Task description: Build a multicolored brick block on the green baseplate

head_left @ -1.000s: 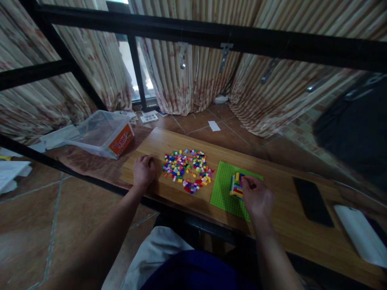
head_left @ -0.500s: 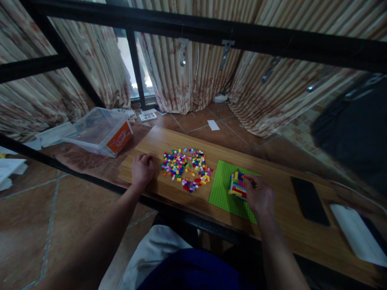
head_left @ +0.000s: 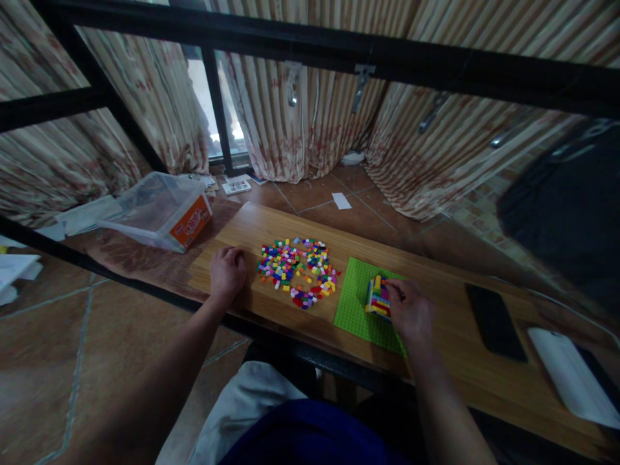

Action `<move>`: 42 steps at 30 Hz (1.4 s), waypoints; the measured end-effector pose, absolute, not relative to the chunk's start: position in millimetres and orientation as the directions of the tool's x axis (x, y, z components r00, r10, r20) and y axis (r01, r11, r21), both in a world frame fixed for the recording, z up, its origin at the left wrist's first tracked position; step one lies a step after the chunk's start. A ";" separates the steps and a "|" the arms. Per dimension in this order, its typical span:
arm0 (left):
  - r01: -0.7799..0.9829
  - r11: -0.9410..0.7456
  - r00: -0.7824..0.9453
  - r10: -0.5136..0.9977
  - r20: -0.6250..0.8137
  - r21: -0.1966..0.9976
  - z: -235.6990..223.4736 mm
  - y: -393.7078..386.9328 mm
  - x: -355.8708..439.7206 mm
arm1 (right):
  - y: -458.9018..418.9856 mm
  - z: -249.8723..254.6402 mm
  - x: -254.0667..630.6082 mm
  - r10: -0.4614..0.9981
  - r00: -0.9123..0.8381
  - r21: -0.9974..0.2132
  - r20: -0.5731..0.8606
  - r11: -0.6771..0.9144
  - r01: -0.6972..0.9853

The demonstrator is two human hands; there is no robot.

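A small build of colourful toy bricks (head_left: 376, 298) stands on a green studded baseplate (head_left: 349, 309). My right hand (head_left: 411, 311) is closed at the build's upper right side, thumb and fingertips pressed against it. The hand covers the right part of the build, and any loose brick in the pinch is hidden. My left hand (head_left: 227, 272) rests on the wooden table with fingers curled in, and nothing shows in it. Just right of that hand lies a spread of loose toy bricks (head_left: 283, 260) in many colours.
The wooden table (head_left: 271, 223) also carries a dark phone-like slab (head_left: 496, 321) and a white object (head_left: 574, 374) at the right. A clear plastic box (head_left: 150, 210) with an orange label is beyond the left end. A black metal bar (head_left: 314, 39) crosses above, before curtains (head_left: 310, 129).
My right hand has shifted slightly left and its fingertips sit a bit further over the build's top right. My left hand stays in place.
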State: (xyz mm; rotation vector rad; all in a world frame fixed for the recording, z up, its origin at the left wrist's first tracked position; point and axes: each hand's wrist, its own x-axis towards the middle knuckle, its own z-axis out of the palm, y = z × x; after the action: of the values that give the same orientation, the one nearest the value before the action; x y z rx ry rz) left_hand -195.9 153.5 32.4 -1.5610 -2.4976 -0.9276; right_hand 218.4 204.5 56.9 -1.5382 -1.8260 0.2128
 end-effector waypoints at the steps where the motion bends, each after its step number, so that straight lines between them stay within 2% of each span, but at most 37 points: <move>1: 0.833 0.307 -0.487 0.802 0.347 0.460 32.5 153.4 -196.0 | 204.5 55.7 218.7 0.903 -0.023 -0.549 0.429 0.281 0.787; 27: 0.844 0.294 -0.471 0.806 0.359 0.449 28.5 154.9 -199.9 | 200.9 47.0 218.3 0.860 -0.152 -0.436 0.488 0.391 0.811; 33: 0.842 0.291 -0.473 0.803 0.362 0.455 30.4 154.5 -199.5 | 200.7 49.6 217.0 0.864 -0.142 -0.471 0.483 0.394 0.789; 39: 0.844 0.289 -0.470 0.805 0.361 0.453 31.8 153.1 -199.9 | 178.6 61.1 214.2 0.838 0.055 -0.590 0.543 0.334 0.735; 42: 0.845 0.280 -0.466 0.803 0.371 0.455 30.8 153.4 -201.3 | 155.8 65.3 202.0 0.841 0.069 -0.651 0.536 0.360 0.669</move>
State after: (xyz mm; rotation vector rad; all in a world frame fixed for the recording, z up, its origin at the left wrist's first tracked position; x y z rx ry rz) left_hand -201.3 153.4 30.8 -1.5852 -2.4574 -0.9440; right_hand 202.0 155.8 65.3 -1.3671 -1.6555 0.2238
